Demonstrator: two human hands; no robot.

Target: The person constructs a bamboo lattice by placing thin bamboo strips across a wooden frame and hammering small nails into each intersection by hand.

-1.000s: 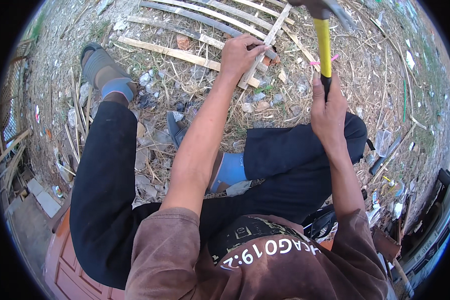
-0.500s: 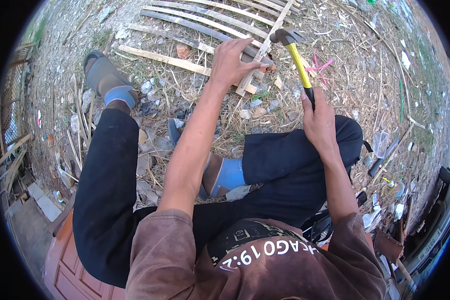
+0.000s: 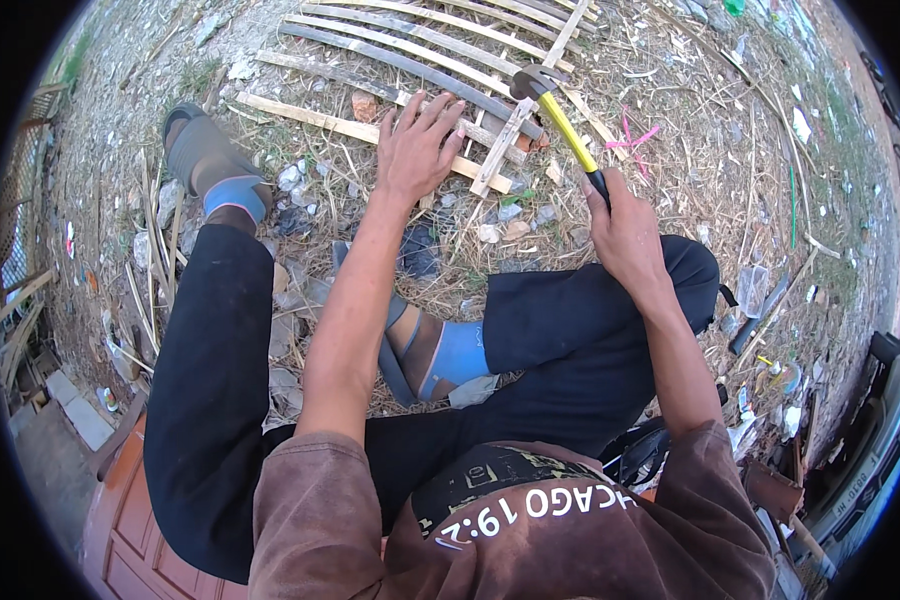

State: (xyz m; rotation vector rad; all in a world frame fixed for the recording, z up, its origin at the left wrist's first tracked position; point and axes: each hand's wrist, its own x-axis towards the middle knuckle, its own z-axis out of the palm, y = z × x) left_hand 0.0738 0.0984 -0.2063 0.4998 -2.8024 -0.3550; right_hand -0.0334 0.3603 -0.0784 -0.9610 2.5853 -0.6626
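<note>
My right hand [image 3: 625,230] is wrapped round the black grip of a claw hammer [image 3: 568,130] with a yellow handle and a dark metal head. The hammer's head is over a light wooden cross strip [image 3: 510,135], near where it crosses the slats. Several narrow wooden slats [image 3: 400,67], some pale and some grey, lie side by side under that strip like a rack. My left hand [image 3: 417,150] has its fingers spread over the two nearest slats, left of the cross strip. It holds nothing; whether the fingertips press on the wood I cannot tell.
Stones, straw and scraps litter the ground around the slats. A piece of red brick [image 3: 365,106] lies between slats, and a pink ribbon [image 3: 632,135] lies right of the hammer. My sandalled foot [image 3: 210,155] is at the left. A vehicle [image 3: 865,470] stands at the right edge.
My left hand has left the cross strip, moving left and down, its fingers now spread. The hammer in my right hand has shifted slightly left and down.
</note>
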